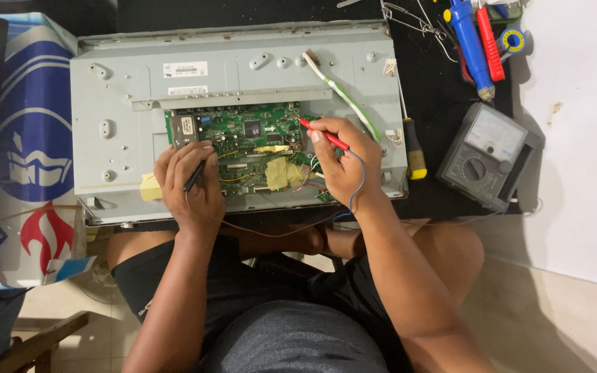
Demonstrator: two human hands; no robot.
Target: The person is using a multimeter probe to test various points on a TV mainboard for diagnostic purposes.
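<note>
Dark cloth covers the table [443, 200] where a person sits with knees tucked under its near edge, and a pale wall or sheet shows at the far right. On the cloth lies a grey metal chassis [119, 90], back side up, with a green circuit board [250, 135] exposed in its near middle. Patches of yellowish tape [281, 171] stick to the board.

The left hand [186, 185] is closed around a black probe [195, 176], held like a pen, its tip touching the board's left part just below a small silver metal box [184, 129]. The right hand [345, 162] grips a red probe [323, 134] between thumb and fingers; the tip points left onto the board's right part. A thin blue wire [362, 181] loops over the right wrist, and another lead trails along the near edge of the chassis.

A white-and-green cable [340, 90] runs diagonally across the chassis beyond the right hand. Just right of the chassis lies a screwdriver with a yellow-and-black handle [414, 153]. Further right sits a grey analogue multimeter [486, 155] with a dial and needle window, tilted. At the far right of the table rest a blue soldering tool [471, 48], a red tool [490, 43] beside it and a spool of solder [514, 40]. At the left, a blue, white and red printed box [32, 138] stands against the chassis.
</note>
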